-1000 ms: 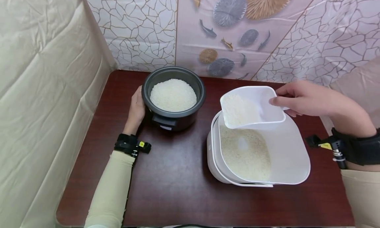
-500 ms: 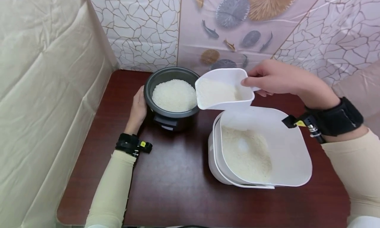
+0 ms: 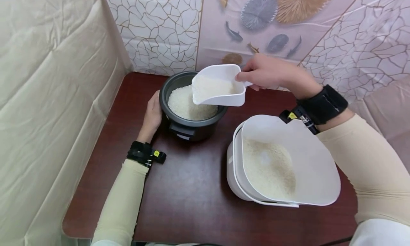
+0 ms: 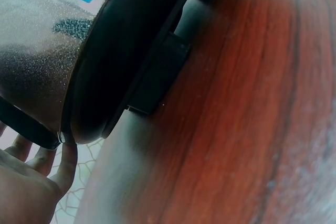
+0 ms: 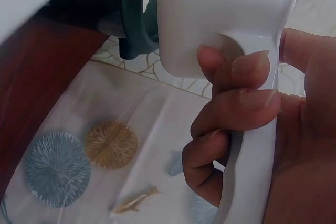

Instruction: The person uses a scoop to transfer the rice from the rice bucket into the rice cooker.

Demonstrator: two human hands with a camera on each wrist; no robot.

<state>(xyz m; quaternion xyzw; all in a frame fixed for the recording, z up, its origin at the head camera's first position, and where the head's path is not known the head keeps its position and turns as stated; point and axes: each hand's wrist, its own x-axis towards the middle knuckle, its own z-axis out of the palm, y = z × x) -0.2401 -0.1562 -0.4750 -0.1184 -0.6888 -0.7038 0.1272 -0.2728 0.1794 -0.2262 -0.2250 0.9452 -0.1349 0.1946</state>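
Note:
My right hand (image 3: 267,71) grips the handle (image 5: 252,156) of a white plastic scoop (image 3: 235,99), fingers curled round it in the right wrist view. Rice (image 3: 211,89) lies in the scoop, which is slightly tilted above the right part of the rice cooker (image 3: 201,130). The open-topped cooker contains a heap of white rice (image 3: 182,103), partly hidden by the scoop. My left hand (image 3: 153,112) rests against the cooker's left side. In the left wrist view its fingers (image 4: 65,169) touch the cooker's body by a black rim, fairly straight.
A white rice bin (image 3: 315,160), open on top and partly filled with rice (image 3: 272,175), stands to the right on the dark red table (image 3: 189,203). My right forearm crosses above its far right side. A patterned backdrop (image 3: 160,32) and a cream cloth (image 3: 57,114) border the table.
My right hand has carried the scoop of rice left from above the bin to over the cooker. The left hand has stayed at the cooker's side. The head view has shifted slightly.

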